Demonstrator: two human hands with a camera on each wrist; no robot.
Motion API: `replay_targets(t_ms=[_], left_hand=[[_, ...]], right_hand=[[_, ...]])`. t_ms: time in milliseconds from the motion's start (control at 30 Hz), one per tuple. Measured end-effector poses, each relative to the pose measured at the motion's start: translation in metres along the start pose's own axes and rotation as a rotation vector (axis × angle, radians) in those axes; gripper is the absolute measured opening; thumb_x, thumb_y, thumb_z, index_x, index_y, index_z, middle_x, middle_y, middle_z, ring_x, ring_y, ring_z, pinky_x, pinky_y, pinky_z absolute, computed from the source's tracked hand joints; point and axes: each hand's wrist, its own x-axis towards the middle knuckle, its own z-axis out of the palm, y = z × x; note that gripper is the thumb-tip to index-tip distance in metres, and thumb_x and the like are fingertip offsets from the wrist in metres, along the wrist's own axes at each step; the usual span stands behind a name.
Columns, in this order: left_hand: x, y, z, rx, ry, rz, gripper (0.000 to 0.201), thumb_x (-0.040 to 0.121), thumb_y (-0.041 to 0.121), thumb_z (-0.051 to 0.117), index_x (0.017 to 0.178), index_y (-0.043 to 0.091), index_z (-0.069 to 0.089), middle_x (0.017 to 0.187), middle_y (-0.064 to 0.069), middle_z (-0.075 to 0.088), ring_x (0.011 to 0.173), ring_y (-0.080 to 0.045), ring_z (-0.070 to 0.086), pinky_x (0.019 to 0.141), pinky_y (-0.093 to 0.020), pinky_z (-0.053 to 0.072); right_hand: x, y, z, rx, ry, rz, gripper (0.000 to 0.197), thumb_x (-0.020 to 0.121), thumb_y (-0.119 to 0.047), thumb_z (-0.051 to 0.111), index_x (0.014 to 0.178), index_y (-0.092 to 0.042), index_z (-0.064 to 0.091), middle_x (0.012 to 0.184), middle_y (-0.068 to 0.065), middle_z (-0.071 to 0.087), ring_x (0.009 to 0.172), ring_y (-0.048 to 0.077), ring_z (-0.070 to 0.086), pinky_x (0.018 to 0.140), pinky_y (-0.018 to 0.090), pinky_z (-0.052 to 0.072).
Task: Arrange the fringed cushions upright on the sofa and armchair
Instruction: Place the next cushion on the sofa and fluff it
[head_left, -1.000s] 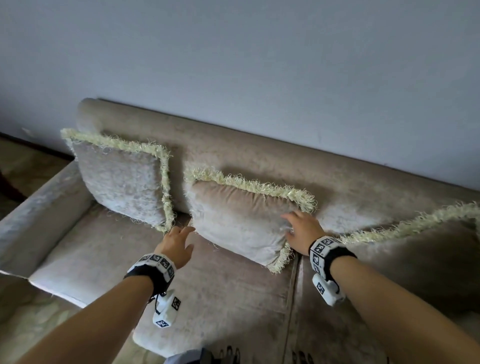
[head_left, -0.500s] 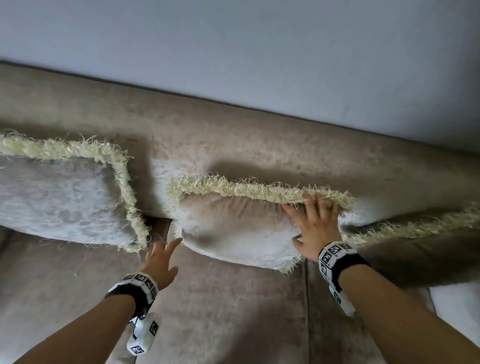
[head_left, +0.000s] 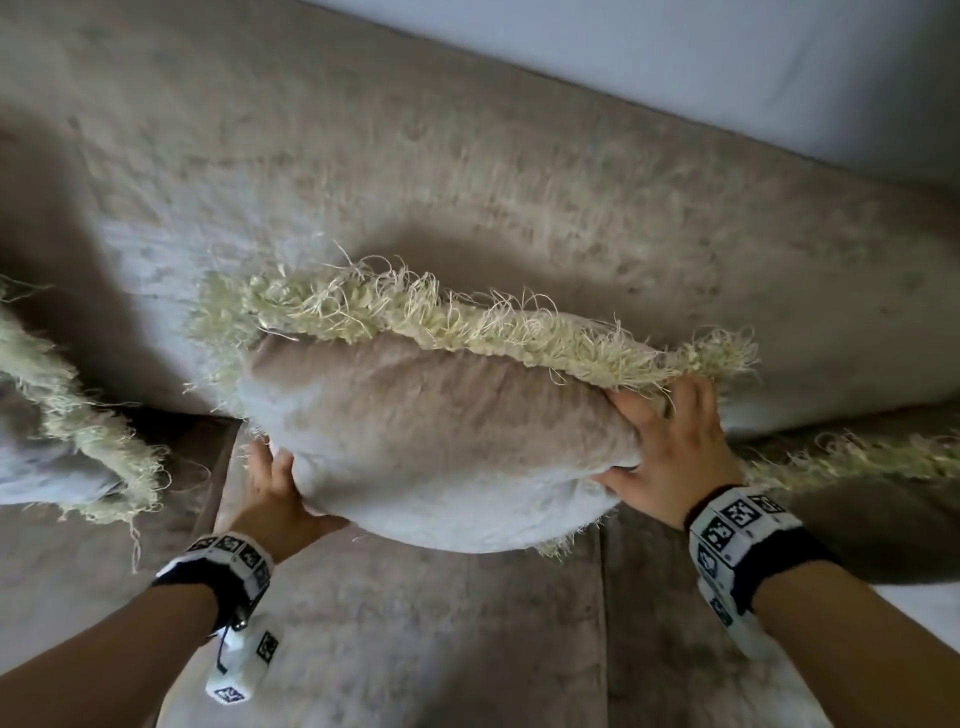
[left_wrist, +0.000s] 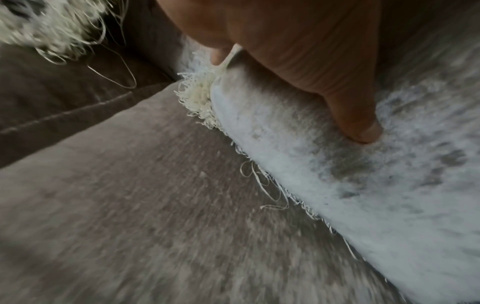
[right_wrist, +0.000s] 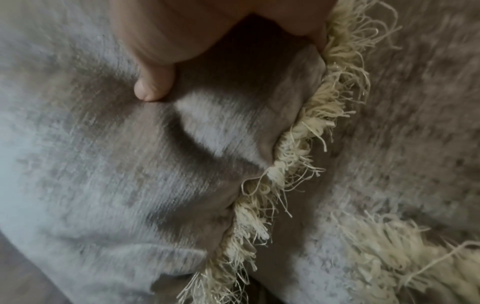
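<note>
The middle fringed cushion (head_left: 441, 441), beige with a pale yellow fringe, leans against the sofa backrest (head_left: 467, 171). My left hand (head_left: 278, 483) grips its lower left corner, the thumb (left_wrist: 361, 125) pressing into the front face (left_wrist: 376, 195) while the fingers go behind. My right hand (head_left: 670, 441) grips the right edge just under the fringe. There its thumb (right_wrist: 153, 86) dents the fabric (right_wrist: 103, 185) and the fingers are hidden behind the fringe (right_wrist: 293, 160). The cushion's lower edge bulges forward over the seat (head_left: 415, 623).
A second fringed cushion (head_left: 47, 447) stands against the backrest at the far left. The fringe of a third cushion (head_left: 857, 462) lies low at the right, also in the right wrist view (right_wrist: 389, 257). Grey wall (head_left: 727, 62) runs above the backrest.
My view has come much closer to the sofa. The left hand went from hovering open near the corner to gripping it. The right hand slid from the top fringe to the right edge.
</note>
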Motion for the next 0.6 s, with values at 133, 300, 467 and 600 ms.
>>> replay_targets(t_ms=[133, 300, 467, 600], left_hand=[[0.010, -0.002, 0.011, 0.021, -0.116, -0.068, 0.108, 0.039, 0.086, 0.064, 0.097, -0.005, 0.062, 0.094, -0.023, 0.058, 0.090, -0.038, 0.057, 0.083, -0.034, 0.040], [-0.006, 0.008, 0.007, -0.102, 0.061, 0.003, 0.094, 0.038, 0.077, 0.070, 0.097, 0.006, 0.054, 0.089, -0.017, 0.055, 0.078, -0.025, 0.051, 0.069, -0.042, 0.048], [-0.029, 0.036, -0.012, -0.115, 0.088, 0.091, 0.089, 0.048, 0.059, 0.079, 0.114, 0.015, 0.038, 0.089, -0.018, 0.047, 0.073, -0.035, 0.052, 0.063, -0.040, 0.043], [-0.038, 0.054, -0.030, -0.031, 0.043, 0.146, 0.097, 0.055, 0.074, 0.062, 0.129, 0.018, 0.032, 0.099, -0.019, 0.049, 0.077, -0.030, 0.047, 0.067, -0.049, 0.050]], right_hand=[[-0.005, 0.004, 0.007, 0.038, 0.072, -0.020, 0.085, 0.050, -0.043, 0.084, 0.119, -0.021, 0.041, 0.105, 0.011, 0.032, 0.102, 0.037, 0.035, 0.082, 0.058, 0.044], [-0.014, 0.009, 0.014, 0.066, 0.141, -0.048, 0.072, 0.059, -0.038, 0.079, 0.118, -0.018, 0.043, 0.101, 0.010, 0.033, 0.099, 0.035, 0.036, 0.081, 0.054, 0.043], [-0.030, 0.012, 0.009, 0.083, 0.114, 0.009, 0.088, 0.046, -0.026, 0.090, 0.120, -0.018, 0.043, 0.102, 0.010, 0.037, 0.097, 0.032, 0.036, 0.081, 0.056, 0.044], [-0.048, 0.016, -0.006, 0.140, 0.106, 0.092, 0.092, 0.044, -0.022, 0.092, 0.122, -0.019, 0.042, 0.095, 0.019, 0.050, 0.094, 0.031, 0.035, 0.085, 0.059, 0.042]])
